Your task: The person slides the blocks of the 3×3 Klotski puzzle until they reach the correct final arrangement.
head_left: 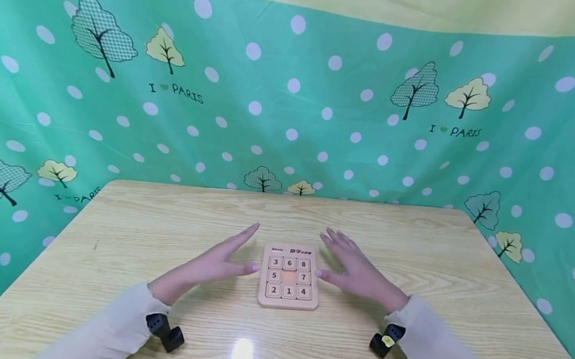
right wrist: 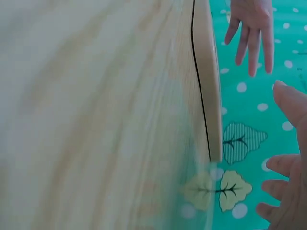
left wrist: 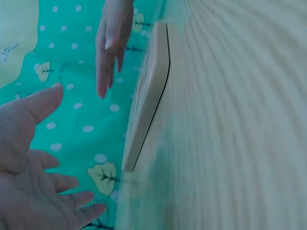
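Note:
A pink number sliding puzzle [head_left: 288, 302] lies flat on the wooden table, its tiles reading 3 6 8, then 5, a gap and 7, then 2 1 4. On its left side is my left hand [head_left: 215, 265], fingers straight and thumb spread, holding nothing. My right hand [head_left: 359, 272] mirrors it on the right, also with extended fingers and nothing in its grasp. Both thumb tips come close to the puzzle's side edges in the head view. The left wrist view shows the puzzle's side wall [left wrist: 152, 91] beyond the left hand [left wrist: 43, 182].
The light wooden table [head_left: 392, 230] extends around the puzzle. Behind it and at both sides hangs a green dotted curtain [head_left: 294, 111] with printed trees. A black wrist camera [head_left: 165, 330] sits on the left sleeve, another wrist camera [head_left: 386, 340] on the right.

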Action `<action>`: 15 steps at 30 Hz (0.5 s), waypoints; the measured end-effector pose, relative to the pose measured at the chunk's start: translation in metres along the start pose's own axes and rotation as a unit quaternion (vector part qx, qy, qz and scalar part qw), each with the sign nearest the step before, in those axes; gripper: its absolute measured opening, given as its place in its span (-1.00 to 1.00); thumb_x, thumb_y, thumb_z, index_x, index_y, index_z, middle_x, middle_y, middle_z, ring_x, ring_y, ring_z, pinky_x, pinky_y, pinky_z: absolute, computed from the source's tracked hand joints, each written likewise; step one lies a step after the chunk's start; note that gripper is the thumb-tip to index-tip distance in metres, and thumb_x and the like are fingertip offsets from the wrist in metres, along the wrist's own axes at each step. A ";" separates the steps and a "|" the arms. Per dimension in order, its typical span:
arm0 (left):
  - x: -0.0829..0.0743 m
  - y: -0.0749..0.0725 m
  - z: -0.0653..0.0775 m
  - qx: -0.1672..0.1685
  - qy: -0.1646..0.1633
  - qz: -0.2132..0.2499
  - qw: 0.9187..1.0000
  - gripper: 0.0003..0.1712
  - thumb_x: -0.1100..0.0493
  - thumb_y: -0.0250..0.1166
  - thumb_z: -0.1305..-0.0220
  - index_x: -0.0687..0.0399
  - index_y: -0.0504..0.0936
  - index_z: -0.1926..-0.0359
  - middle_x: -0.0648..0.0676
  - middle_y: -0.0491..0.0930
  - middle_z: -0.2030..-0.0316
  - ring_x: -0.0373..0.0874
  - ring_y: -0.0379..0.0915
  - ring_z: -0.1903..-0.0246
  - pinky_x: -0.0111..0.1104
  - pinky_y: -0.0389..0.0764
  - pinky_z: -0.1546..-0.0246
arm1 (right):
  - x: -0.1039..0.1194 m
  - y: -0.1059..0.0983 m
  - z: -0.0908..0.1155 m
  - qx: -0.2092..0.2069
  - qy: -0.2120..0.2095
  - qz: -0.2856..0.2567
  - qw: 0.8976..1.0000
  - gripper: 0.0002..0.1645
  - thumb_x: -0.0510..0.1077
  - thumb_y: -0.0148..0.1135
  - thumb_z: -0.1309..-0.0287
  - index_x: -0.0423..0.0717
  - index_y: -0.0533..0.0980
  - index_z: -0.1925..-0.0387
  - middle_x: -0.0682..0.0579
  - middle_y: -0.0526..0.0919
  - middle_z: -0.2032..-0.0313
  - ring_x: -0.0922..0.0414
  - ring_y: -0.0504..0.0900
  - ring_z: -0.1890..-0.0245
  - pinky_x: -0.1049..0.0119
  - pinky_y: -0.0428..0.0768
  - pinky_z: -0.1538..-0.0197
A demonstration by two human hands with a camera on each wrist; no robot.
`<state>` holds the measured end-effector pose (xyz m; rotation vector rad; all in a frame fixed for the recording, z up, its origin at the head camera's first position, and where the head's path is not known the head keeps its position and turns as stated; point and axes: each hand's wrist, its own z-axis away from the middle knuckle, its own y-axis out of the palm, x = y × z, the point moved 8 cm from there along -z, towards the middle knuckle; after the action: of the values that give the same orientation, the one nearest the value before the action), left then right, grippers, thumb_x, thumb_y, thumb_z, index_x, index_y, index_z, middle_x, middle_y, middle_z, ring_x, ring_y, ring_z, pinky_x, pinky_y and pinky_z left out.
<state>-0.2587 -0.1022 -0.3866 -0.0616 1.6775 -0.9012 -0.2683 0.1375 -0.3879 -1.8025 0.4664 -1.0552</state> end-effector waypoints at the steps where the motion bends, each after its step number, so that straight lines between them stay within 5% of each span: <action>1: 0.001 0.003 0.001 0.002 -0.010 0.017 1.000 -0.01 -0.02 0.27 -0.23 -0.13 -0.16 -0.49 0.13 -0.17 -0.47 0.16 -0.26 -0.43 0.12 -0.12 -0.36 | 0.002 0.001 0.000 0.003 -0.002 -0.009 1.000 -0.07 0.18 0.19 -0.17 -0.11 0.07 -0.43 -0.13 -0.05 -0.45 -0.24 -0.09 -0.41 -0.26 -0.04 -0.35; 6: 0.003 0.016 0.002 0.007 -0.043 0.079 0.996 -0.03 0.00 0.27 -0.24 -0.25 -0.15 -0.48 0.09 -0.16 -0.47 0.22 -0.22 -0.41 0.17 -0.05 -0.33 | 0.010 0.006 0.000 0.023 -0.002 -0.071 0.997 -0.09 0.15 0.17 -0.20 -0.10 0.05 -0.44 -0.15 -0.05 -0.45 -0.26 -0.10 -0.41 -0.32 -0.04 -0.32; 15: 0.007 0.030 0.001 -0.019 -0.053 0.138 0.989 -0.03 0.09 0.33 -0.17 0.08 -0.02 -0.47 0.23 -0.02 -0.43 0.22 -0.02 -0.37 0.04 0.18 -0.31 | 0.025 0.015 -0.001 0.056 0.003 -0.148 0.987 -0.10 0.10 0.19 -0.20 -0.09 0.05 -0.44 -0.15 -0.04 -0.45 -0.21 -0.06 -0.42 -0.30 -0.03 -0.33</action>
<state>-0.2483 -0.0852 -0.4097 0.0952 1.5582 -0.6468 -0.2535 0.1125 -0.3894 -1.8038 0.1411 -1.2640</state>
